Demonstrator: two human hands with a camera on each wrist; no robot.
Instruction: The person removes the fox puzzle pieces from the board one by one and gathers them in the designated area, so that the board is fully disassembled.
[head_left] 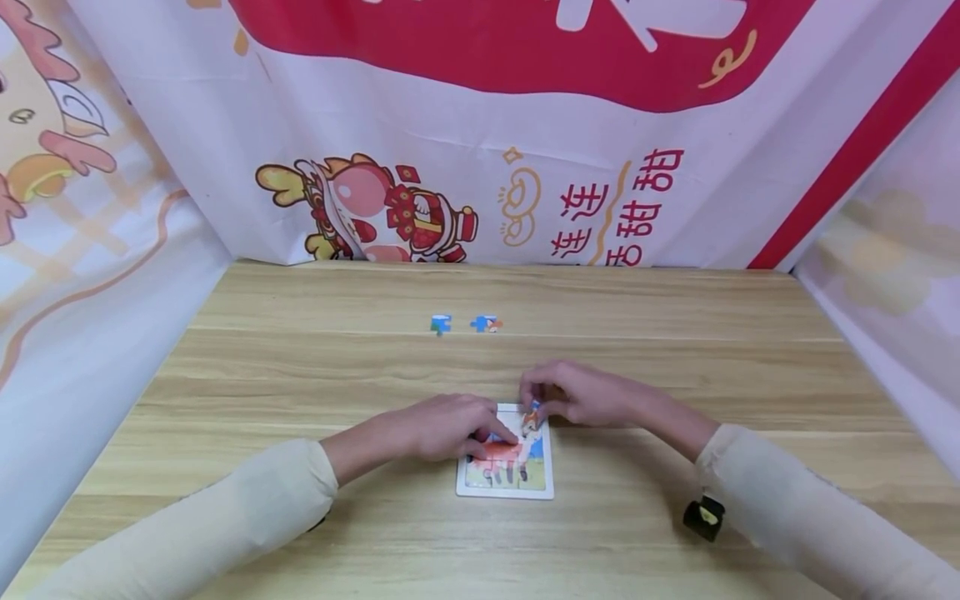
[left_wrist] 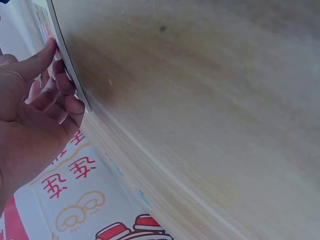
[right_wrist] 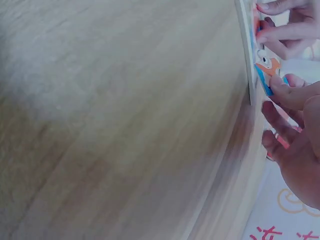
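A jigsaw puzzle in a white-rimmed tray (head_left: pixel 504 494) lies on the wooden table, partly filled with a picture in red, blue and yellow-green. My left hand (head_left: pixel 450 427) rests at its left side, a fingertip touching the red pieces; in the left wrist view the left hand (left_wrist: pixel 35 100) is beside the tray's edge. With thumb and fingers my right hand (head_left: pixel 581 393) pinches a jigsaw piece (head_left: pixel 531 419) at the tray's upper right. In the right wrist view that piece (right_wrist: pixel 269 75) is tilted and shows orange, white and blue. Fingers hide part of the puzzle.
Two loose jigsaw pieces lie farther back on the table, a blue-green one (head_left: pixel 441 323) and a blue-orange one (head_left: pixel 486 324). Printed cloth (head_left: pixel 360 108) hangs behind the table and along both sides. A small black object (head_left: pixel 705 518) shows under the right sleeve.
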